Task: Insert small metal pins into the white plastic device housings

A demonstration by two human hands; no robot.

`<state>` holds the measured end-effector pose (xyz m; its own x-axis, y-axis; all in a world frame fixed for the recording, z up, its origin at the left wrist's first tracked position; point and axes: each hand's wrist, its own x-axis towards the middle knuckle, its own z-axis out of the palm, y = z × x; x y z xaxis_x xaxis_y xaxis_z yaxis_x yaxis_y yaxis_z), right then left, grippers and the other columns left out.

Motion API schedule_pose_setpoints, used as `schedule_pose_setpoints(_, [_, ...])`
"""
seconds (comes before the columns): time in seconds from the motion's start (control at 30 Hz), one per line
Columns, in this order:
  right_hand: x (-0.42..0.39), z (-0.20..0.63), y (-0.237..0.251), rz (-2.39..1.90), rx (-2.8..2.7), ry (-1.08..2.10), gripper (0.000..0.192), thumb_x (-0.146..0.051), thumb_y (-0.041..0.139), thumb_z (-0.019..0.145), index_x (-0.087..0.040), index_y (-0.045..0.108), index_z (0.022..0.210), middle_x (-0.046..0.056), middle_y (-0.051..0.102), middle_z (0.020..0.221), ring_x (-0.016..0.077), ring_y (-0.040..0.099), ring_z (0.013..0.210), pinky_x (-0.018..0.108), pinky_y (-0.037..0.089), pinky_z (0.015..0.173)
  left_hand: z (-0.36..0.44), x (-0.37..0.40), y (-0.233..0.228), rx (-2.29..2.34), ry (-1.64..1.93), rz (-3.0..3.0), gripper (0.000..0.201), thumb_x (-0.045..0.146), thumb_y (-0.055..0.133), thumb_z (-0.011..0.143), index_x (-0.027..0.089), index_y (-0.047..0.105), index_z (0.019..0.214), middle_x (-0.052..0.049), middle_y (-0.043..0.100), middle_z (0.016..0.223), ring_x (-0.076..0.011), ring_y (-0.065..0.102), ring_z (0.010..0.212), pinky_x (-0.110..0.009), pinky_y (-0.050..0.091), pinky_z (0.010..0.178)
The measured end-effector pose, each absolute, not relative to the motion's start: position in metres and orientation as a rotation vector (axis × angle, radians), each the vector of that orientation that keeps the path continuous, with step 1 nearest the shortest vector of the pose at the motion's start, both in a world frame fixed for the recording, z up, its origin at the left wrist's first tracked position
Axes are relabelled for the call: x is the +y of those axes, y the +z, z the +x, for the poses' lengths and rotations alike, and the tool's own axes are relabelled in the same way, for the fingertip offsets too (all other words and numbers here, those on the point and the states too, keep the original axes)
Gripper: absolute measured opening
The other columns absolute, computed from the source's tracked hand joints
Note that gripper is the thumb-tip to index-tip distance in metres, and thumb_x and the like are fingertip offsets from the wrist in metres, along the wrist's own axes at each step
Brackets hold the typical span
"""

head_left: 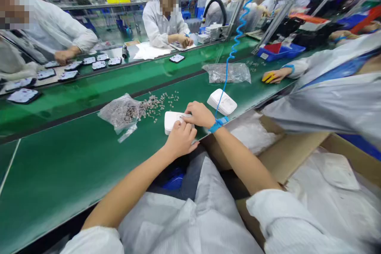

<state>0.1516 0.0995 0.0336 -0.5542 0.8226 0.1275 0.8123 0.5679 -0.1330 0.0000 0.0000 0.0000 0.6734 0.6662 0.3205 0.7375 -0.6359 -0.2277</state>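
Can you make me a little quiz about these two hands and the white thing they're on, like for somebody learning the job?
1. On which wrist does the person wearing the camera have a blue band?

2. True or false: the left hand and the right hand are both on the same white case.

3. Where is the second white case?
a) in the left hand
b) on the green surface, to the right of the right hand
c) underneath a plastic bag

Key:
1. The right wrist.
2. True.
3. b
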Motion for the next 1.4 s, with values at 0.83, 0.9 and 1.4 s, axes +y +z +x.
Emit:
schedule_pose_setpoints(0.83, [0.026, 0.185, -0.028, -1.555, -1.914, -0.243, 0.040, -0.045, 0.051, 0.101, -0.012, 0.066, 0.118, 0.021, 0.067, 0.121, 0.0350, 0.059, 0.111, 0.045, 0.047, 0.090, -0.261, -0.129, 0.010, -1.690, -0.405, -1.662, 0.036, 0.048, 0.060, 0.094, 0.015, 0.060, 0.109, -0.019, 0.072, 0.114, -0.0422, 0.067, 0.110, -0.055, 0.042, 0.097])
schedule_pose_setpoints(0.9, [0.003, 0.163, -0.020, -1.430, -2.023, -0.175, 0.038, -0.045, 0.053, 0.101, -0.013, 0.067, 0.114, 0.020, 0.066, 0.123, 0.0345, 0.059, 0.111, 0.046, 0.049, 0.090, -0.226, -0.113, 0.013, -1.604, -0.512, -1.727, 0.039, 0.044, 0.064, 0.092, 0.015, 0.059, 0.117, -0.020, 0.070, 0.119, -0.0429, 0.060, 0.127, -0.055, 0.037, 0.103])
schedule_pose_setpoints(1.4, [0.261, 0.106, 0.001, -1.183, -2.316, 0.310, 0.009, -0.013, 0.067, 0.085, -0.018, 0.074, 0.087, 0.009, 0.069, 0.099, 0.0233, 0.062, 0.093, 0.035, 0.050, 0.087, -0.030, -0.032, -0.010, -0.942, -0.533, -2.452, 0.053, 0.053, 0.048, 0.098, 0.009, 0.068, 0.120, -0.019, 0.070, 0.121, -0.0375, 0.057, 0.127, -0.044, 0.032, 0.090])
